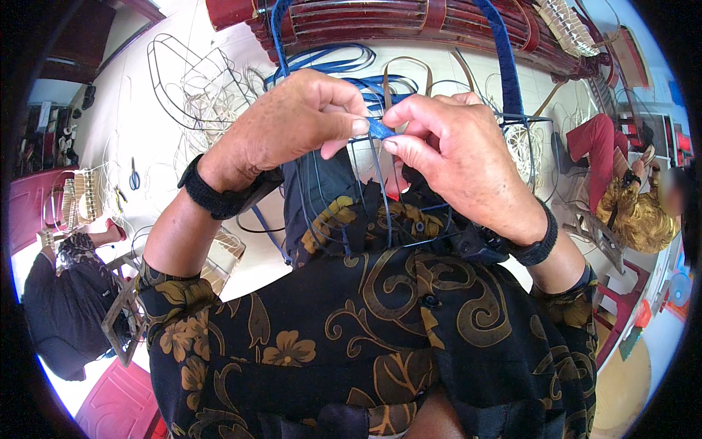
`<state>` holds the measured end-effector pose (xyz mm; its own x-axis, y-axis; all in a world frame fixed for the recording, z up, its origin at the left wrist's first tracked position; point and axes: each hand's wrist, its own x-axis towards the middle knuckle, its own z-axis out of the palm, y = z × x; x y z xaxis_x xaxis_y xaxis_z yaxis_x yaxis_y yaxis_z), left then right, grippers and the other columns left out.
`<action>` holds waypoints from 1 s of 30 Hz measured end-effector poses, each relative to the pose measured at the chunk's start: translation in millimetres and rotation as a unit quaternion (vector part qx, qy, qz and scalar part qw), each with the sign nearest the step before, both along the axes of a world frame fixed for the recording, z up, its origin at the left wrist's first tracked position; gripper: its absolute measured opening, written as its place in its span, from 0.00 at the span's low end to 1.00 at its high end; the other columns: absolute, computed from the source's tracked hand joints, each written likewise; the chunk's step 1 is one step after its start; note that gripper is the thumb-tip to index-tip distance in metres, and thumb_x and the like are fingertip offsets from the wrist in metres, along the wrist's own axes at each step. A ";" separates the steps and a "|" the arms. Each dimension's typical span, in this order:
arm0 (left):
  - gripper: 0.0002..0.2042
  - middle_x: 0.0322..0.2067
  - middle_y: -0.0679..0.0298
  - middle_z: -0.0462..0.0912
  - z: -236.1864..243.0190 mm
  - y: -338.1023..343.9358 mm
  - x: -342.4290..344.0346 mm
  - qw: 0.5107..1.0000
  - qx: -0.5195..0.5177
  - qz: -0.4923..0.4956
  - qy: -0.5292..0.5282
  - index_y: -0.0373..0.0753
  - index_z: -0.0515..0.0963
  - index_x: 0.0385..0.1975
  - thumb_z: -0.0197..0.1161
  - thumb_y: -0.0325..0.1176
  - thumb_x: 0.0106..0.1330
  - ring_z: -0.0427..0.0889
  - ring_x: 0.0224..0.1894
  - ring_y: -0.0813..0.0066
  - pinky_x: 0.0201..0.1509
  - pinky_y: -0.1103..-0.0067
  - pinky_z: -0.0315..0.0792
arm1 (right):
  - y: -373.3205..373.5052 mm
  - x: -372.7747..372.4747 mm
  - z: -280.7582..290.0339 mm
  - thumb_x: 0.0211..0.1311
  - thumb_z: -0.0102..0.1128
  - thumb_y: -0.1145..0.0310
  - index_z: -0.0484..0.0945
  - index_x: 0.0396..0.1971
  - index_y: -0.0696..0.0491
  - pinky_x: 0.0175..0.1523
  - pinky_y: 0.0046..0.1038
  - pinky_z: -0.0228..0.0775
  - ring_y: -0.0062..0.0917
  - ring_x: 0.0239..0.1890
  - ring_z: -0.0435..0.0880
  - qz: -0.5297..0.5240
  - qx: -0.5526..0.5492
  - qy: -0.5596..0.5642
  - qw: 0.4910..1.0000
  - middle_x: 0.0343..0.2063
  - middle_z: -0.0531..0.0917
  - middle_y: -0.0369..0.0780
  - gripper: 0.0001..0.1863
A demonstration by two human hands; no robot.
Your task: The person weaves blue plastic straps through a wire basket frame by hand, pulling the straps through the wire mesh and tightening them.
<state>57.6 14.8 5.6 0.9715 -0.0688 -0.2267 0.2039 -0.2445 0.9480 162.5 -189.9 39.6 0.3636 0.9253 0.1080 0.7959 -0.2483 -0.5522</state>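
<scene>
My left hand point(292, 121) pinches a short length of blue woven strip point(379, 129) between thumb and finger, at the upper middle of the view. My right hand point(464, 161) grips the same strip from the right, its thumb and index finger on it. The strip is at the top rail of a black wire frame point(380, 190) that sits over my lap, with upright rods running down toward my shirt. Whether it is wrapped round the rail I cannot tell. Long blue straps point(510, 80) rise behind my hands.
Beyond lie blue strip coils point(344, 57), pale cord bundles point(201, 102), another wire frame point(164, 69) and a dark red wooden bench point(380, 22). Scissors point(134, 175) lie at left. Seated people are at left point(66, 307) and right point(629, 212).
</scene>
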 end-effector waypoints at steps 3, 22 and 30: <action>0.09 0.16 0.74 0.74 -1.9 -1.1 -2.0 1.000 -0.018 0.006 0.001 0.37 0.82 0.31 0.62 0.34 0.70 0.68 0.20 0.88 0.26 0.84 0.62 | 0.9 -0.6 -1.3 0.56 0.66 0.68 0.82 0.29 0.53 0.48 0.40 0.62 0.36 0.32 0.81 0.010 -0.023 -0.118 0.993 0.21 0.83 0.42 0.05; 0.16 0.18 0.66 0.77 -9.2 6.4 -6.8 0.979 -0.198 0.028 0.035 0.31 0.77 0.50 0.53 0.32 0.67 0.57 0.14 0.92 0.18 0.87 0.47 | 7.8 -13.1 -15.8 0.46 0.65 0.71 0.81 0.23 0.50 0.51 0.37 0.58 0.27 0.31 0.78 0.004 -0.018 -0.255 0.967 0.18 0.82 0.35 0.03; 0.11 0.19 0.71 0.75 -9.2 1.9 -9.6 0.990 -0.134 0.032 -0.005 0.32 0.79 0.46 0.56 0.29 0.68 0.65 0.18 0.92 0.22 0.89 0.54 | 8.7 -15.3 -17.4 0.42 0.65 0.73 0.78 0.21 0.51 0.49 0.36 0.59 0.28 0.29 0.78 -0.007 -0.004 -0.283 0.959 0.18 0.81 0.36 0.04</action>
<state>48.0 16.7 -3.5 0.9781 -0.0635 -0.1983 0.2005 0.0299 0.9792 147.2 -181.2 22.2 0.2602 0.9226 0.2847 0.9644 -0.2628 -0.0299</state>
